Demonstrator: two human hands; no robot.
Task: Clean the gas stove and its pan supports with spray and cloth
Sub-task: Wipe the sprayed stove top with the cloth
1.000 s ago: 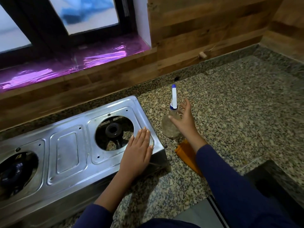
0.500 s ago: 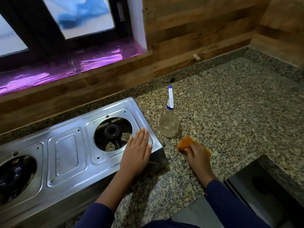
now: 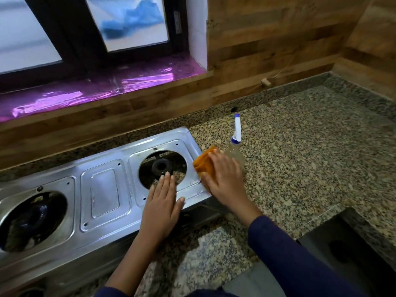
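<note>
My right hand (image 3: 222, 176) lies flat on the orange cloth (image 3: 204, 162), fingers fairly straight and pressing it down at the right end of the gas stove (image 3: 102, 189); cloth sticks out past my fingertips. My left hand (image 3: 162, 202) rests palm-down on the stove top, fingers straight and together, tips at the rim of the right burner opening (image 3: 161, 167). I hold nothing in it. Spray bottle (image 3: 235, 144) stands upright just beyond my right hand, on the desk (image 3: 300, 157) beside the stove. Desk is speckled granite. Wood-panelled wall (image 3: 267, 39) behind; dark-framed window above a shiny purple sill (image 3: 85, 95).
</note>
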